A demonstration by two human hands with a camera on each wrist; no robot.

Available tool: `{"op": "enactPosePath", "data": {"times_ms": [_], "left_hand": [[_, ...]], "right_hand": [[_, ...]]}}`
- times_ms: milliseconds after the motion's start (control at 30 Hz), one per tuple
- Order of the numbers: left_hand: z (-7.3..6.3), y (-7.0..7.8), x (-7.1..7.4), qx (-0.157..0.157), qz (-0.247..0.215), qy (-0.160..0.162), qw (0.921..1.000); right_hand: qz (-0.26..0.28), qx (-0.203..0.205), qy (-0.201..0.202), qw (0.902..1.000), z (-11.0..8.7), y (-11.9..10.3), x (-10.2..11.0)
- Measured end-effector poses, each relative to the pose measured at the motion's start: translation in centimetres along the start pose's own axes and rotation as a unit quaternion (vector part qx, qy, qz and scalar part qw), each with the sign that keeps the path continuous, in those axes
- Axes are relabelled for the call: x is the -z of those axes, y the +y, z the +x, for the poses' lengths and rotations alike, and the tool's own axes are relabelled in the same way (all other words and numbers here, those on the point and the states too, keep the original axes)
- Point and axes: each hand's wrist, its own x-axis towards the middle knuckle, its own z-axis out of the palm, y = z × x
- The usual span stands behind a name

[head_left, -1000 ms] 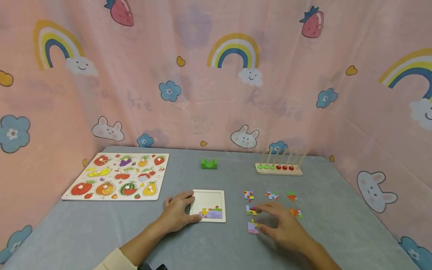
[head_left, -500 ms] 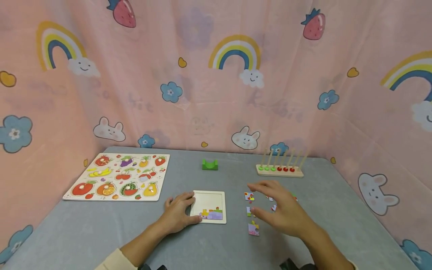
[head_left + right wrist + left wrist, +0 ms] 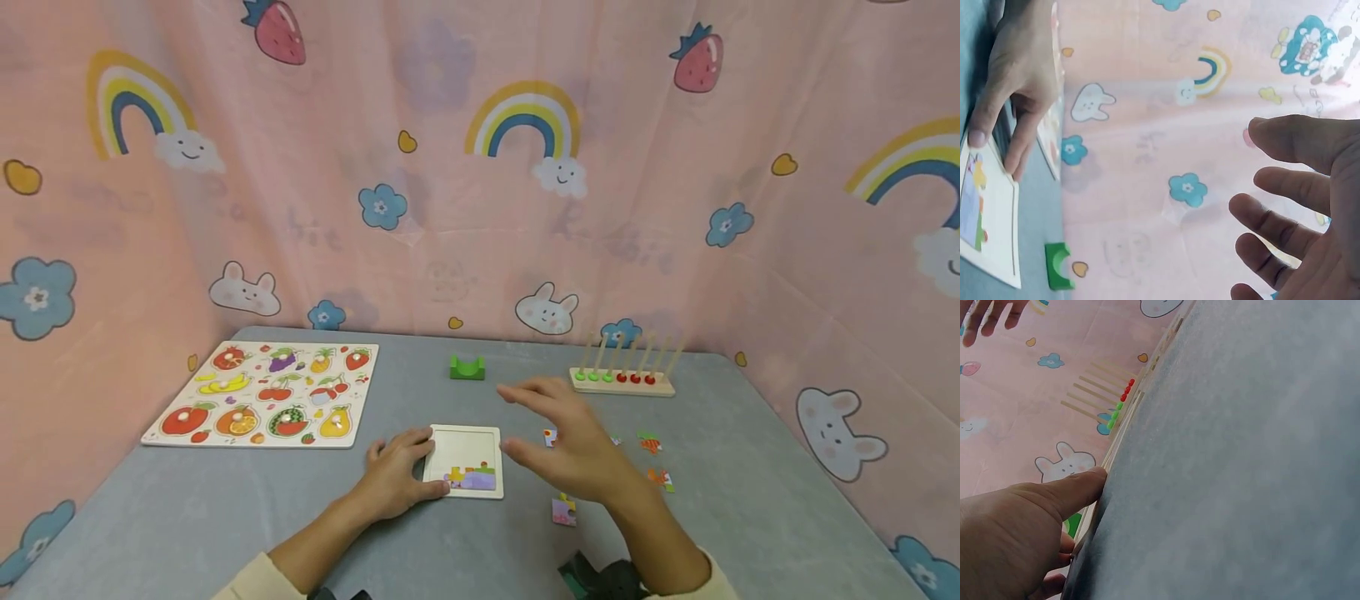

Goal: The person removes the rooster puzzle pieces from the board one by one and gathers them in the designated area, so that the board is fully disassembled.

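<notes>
A small cream puzzle tray [image 3: 459, 446] lies on the table, with joined lavender, yellow and green pieces [image 3: 478, 479] along its near side. My left hand [image 3: 397, 475] holds the tray's left side, thumb at the near corner and fingers at the far one. To the right, my right hand [image 3: 573, 446] is raised above the table with fingers spread and thumb apart. The right wrist view shows nothing between its fingers [image 3: 1279, 225]. Beneath and around that hand lie loose jigsaw pieces, among them a lavender piece [image 3: 563, 512] and two orange ones; the hand hides others.
A fruit peg puzzle board [image 3: 262, 396] lies at the left. Near the back edge stand a green notched block [image 3: 467, 368] and a wooden peg rack [image 3: 622, 382] with green and red beads. A pink printed curtain [image 3: 420, 267] encloses the table's back and sides.
My right hand has risen off the loose pieces and moved left toward the tray, uncovering the orange pieces and covering others. The left hand keeps its hold on the tray.
</notes>
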Motion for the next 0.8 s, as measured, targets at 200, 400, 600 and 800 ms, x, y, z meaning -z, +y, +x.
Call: {"op": "enactPosePath", "data": {"times_ms": [200,400,600,800], "left_hand": [[0.0,0.1,0.0,0.004,0.003,-0.001,1.0000],[0.0,0.2,0.1,0.004,0.003,-0.004,1.0000],[0.0,0.2,0.1,0.004,0.006,-0.002,1.0000],[-0.1,0.2,0.0,0.003,0.007,0.006,1.0000]], "right_hand": [[0.015,-0.025,-0.023,0.9993,0.8,0.3,-1.9],[0.033,-0.038,-0.024,0.9984,1.1,1.5,-4.2],[0.041,-0.049,-0.021,0.9977,0.7,3.0,-6.1],[0.030,-0.062,-0.030,0.9972,0.0,4.2,-7.6]]}}
